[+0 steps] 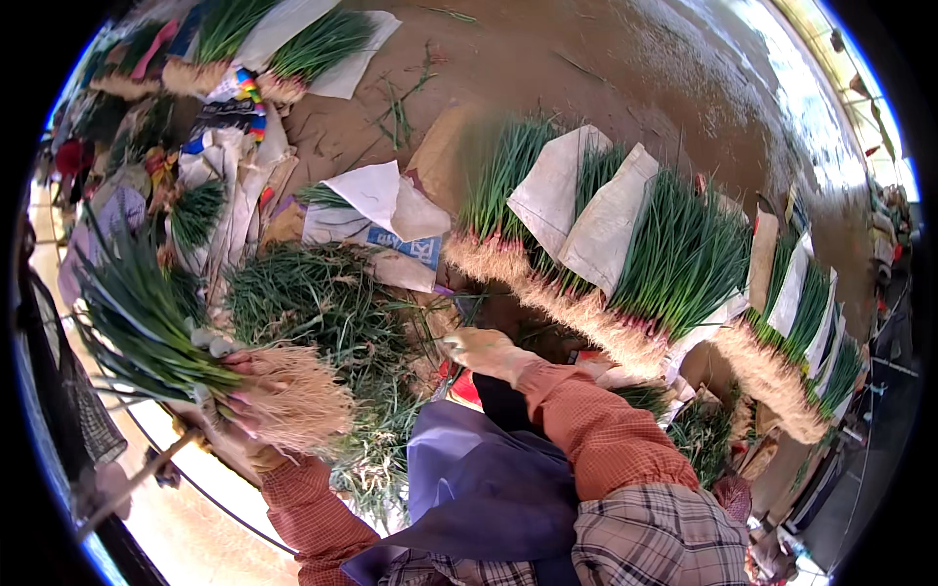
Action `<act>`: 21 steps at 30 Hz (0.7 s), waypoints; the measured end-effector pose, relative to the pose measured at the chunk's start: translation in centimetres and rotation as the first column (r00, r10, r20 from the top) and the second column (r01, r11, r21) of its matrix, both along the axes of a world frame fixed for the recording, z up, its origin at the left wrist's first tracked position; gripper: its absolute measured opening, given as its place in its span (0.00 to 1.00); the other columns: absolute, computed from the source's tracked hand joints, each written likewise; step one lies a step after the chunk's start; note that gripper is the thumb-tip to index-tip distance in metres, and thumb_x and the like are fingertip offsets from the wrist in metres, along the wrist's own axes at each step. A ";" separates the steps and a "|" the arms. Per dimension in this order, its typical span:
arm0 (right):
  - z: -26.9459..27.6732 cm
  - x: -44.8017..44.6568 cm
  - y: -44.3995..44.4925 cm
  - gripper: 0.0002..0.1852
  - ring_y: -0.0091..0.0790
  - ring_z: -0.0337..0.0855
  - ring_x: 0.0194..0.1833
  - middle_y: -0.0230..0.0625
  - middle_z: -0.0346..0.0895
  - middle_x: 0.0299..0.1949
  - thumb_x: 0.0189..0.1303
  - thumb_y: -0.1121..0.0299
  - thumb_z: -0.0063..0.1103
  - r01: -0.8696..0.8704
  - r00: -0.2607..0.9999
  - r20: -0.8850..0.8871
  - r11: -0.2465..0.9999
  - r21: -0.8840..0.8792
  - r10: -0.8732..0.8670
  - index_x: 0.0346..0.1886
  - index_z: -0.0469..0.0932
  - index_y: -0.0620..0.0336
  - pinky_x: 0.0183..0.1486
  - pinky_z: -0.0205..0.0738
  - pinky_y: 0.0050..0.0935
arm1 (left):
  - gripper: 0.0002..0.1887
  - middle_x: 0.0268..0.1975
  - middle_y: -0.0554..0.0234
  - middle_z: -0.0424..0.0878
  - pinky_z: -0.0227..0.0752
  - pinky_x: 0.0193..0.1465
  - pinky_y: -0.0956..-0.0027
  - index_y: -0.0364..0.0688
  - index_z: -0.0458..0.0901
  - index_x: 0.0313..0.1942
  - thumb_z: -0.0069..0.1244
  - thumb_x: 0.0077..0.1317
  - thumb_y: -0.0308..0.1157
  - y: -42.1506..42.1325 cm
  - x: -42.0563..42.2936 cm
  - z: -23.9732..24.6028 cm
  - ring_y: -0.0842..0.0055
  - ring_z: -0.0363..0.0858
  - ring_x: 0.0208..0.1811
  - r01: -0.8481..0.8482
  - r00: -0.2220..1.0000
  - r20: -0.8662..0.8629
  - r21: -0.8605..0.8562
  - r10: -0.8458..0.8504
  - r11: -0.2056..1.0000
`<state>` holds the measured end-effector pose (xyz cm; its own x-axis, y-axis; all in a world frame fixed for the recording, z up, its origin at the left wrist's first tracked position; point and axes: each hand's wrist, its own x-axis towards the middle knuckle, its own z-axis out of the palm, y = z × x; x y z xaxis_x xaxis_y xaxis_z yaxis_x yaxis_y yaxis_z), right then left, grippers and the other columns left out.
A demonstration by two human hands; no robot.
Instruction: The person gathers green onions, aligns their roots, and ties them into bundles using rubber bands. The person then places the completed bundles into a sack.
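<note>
My gloved left hand (210, 410) is closed around a thick bunch of spring onions (172, 337). Its pale, stringy roots (300, 395) point right, and the green leaves fan out to the upper left. My gloved right hand (487, 353) hovers in front of my body with the fingers curled. Whether anything sits inside those fingers is hidden. Between the two hands spreads a loose heap of green leaves and trimmings (322, 300). A row of root-ended spring onion bundles (681, 249) stands beyond my right hand, with whitish sacking sheets (612, 220) set between them.
Printed sacking (407, 245) lies behind the heap. More bundles (319, 47) rest at the upper left beside crumpled sacks (234, 161). Wet brown ground (527, 58) stretches behind the row. A thin wooden stick (139, 480) slants at the lower left. A purple cloth (484, 469) covers my lap.
</note>
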<state>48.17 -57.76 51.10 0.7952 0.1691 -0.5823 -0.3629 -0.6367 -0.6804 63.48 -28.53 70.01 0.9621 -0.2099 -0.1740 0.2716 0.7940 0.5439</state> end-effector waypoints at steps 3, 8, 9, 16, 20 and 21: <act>-2.6 -1.9 -6.8 0.17 0.36 0.81 0.43 0.38 0.79 0.42 0.58 0.63 0.53 0.331 0.927 -0.209 0.941 0.066 -0.312 0.49 0.77 0.56 0.47 0.74 0.30 | 0.28 0.48 0.56 0.69 0.70 0.51 0.72 0.37 0.62 0.57 0.55 0.57 0.29 -7.8 4.6 -2.5 0.73 0.68 0.46 0.238 0.966 0.086 0.056 -0.242 0.970; -8.1 -5.9 -13.1 0.17 0.28 0.79 0.33 0.36 0.79 0.34 0.63 0.66 0.51 0.728 0.657 -0.350 0.683 0.063 -0.667 0.52 0.73 0.63 0.36 0.73 0.26 | 0.29 0.47 0.57 0.71 0.71 0.54 0.63 0.37 0.59 0.60 0.49 0.62 0.37 -17.6 9.4 -4.4 0.73 0.70 0.45 0.429 0.889 0.106 0.147 -0.445 0.891; -8.5 -6.4 -12.9 0.15 0.35 0.80 0.36 0.39 0.79 0.35 0.61 0.65 0.52 0.876 0.461 -0.462 0.471 0.103 -0.758 0.49 0.75 0.60 0.38 0.75 0.36 | 0.29 0.47 0.56 0.71 0.71 0.53 0.65 0.36 0.60 0.60 0.50 0.62 0.37 -19.1 9.8 -5.2 0.74 0.70 0.45 0.396 0.910 0.055 0.172 -0.410 0.902; -13.7 -13.3 -10.2 0.12 0.39 0.76 0.29 0.39 0.72 0.30 0.62 0.70 0.43 0.918 0.099 -0.663 -0.188 0.348 -0.742 0.45 0.70 0.66 0.28 0.76 0.37 | 0.29 0.52 0.51 0.72 0.61 0.58 0.65 0.32 0.60 0.61 0.45 0.66 0.41 -18.7 17.5 -14.5 0.74 0.67 0.49 0.869 0.496 -0.057 0.028 -0.867 0.495; -12.2 -12.9 -7.3 0.15 0.42 0.80 0.35 0.44 0.76 0.34 0.61 0.70 0.46 0.932 0.147 -0.582 -0.086 0.353 -0.800 0.49 0.68 0.69 0.31 0.79 0.37 | 0.28 0.43 0.64 0.64 0.61 0.52 0.68 0.34 0.63 0.56 0.50 0.62 0.41 -24.4 16.7 -13.6 0.77 0.63 0.41 0.725 0.602 -0.301 -0.183 -0.740 0.664; -11.6 -13.1 -6.8 0.16 0.41 0.80 0.35 0.44 0.76 0.36 0.62 0.72 0.48 0.916 0.190 -0.574 -0.068 0.396 -0.796 0.51 0.68 0.70 0.32 0.79 0.35 | 0.28 0.43 0.63 0.64 0.61 0.52 0.68 0.35 0.63 0.57 0.51 0.61 0.41 -25.7 16.2 -13.3 0.77 0.63 0.41 0.689 0.652 -0.323 -0.126 -0.686 0.714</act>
